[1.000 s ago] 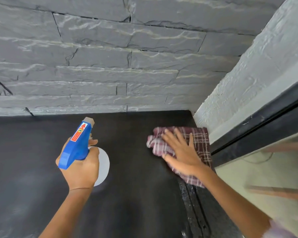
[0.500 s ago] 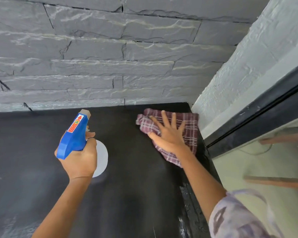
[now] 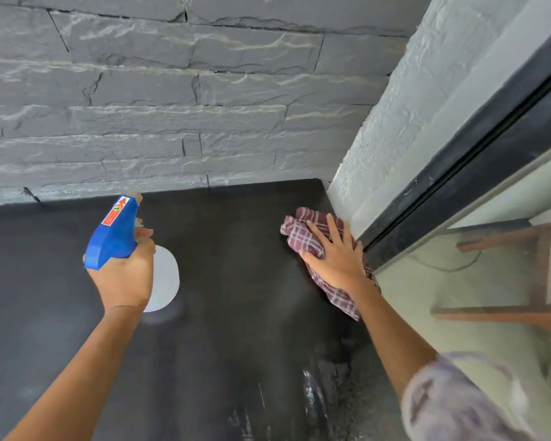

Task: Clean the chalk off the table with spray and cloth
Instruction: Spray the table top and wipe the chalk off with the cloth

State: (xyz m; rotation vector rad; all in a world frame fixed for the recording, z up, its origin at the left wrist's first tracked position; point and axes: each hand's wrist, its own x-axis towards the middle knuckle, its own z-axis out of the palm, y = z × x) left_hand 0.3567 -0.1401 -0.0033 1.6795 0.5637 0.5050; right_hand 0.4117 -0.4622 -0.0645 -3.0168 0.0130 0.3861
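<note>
My left hand [image 3: 124, 275] grips a spray bottle [image 3: 115, 233] with a blue trigger head and a white body, held above the black table [image 3: 236, 313]. My right hand [image 3: 337, 256] lies flat with spread fingers on a maroon checked cloth [image 3: 303, 233], pressing it onto the table's far right edge beside the wall. Faint white chalk streaks [image 3: 309, 396] show on the table near its front right.
A grey stone wall [image 3: 172, 106] runs along the back of the table. A light textured wall [image 3: 395, 122] and a black window frame [image 3: 458, 186] close the right side. Wooden furniture [image 3: 522, 310] shows through the glass.
My right hand slid the cloth from the table's far right part to its right edge against the wall. My left hand kept the spray bottle in about the same place.
</note>
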